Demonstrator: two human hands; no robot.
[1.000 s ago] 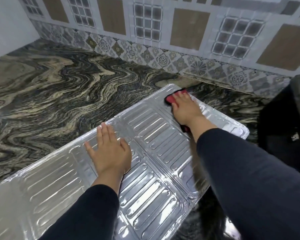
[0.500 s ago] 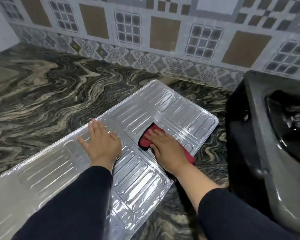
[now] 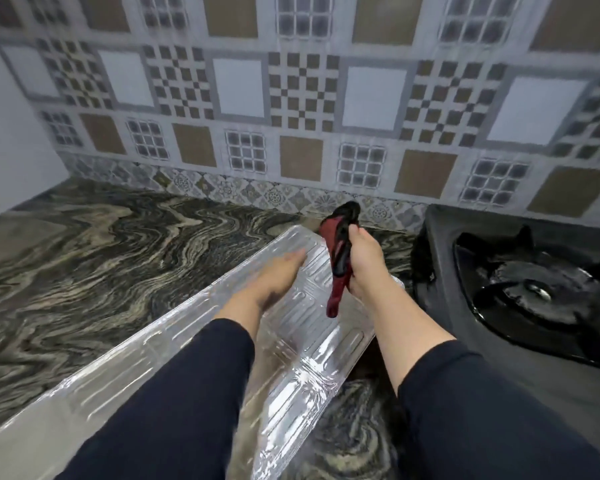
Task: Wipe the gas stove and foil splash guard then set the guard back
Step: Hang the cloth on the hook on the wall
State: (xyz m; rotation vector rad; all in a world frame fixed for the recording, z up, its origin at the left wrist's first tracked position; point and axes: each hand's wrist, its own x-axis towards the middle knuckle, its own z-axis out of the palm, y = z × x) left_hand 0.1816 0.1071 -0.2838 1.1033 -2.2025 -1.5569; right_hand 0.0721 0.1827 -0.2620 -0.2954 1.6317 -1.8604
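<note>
1. The foil guard (image 3: pixel 194 344) lies flat on the counter (image 3: pixel 84 244), lower centre of the frame.
2. The cloth (image 3: pixel 338 258) is gripped in the right hand (image 3: pixel 362 261), lifted clear.
3. The left hand (image 3: pixel 274 282), fingers straight, reaches over the guard.
4. The guard should be raised gently by its edges, since foil probably creases, and stood beside the stove (image 3: pixel 520 278) at right.

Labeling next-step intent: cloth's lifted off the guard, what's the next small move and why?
Probably the left hand grips the foil splash guard's far end to raise it toward the gas stove. The right hand holds the red cloth bunched, clear of the foil, so wiping looks paused, and the guard lies flat on the countertop beside the stove.
</note>
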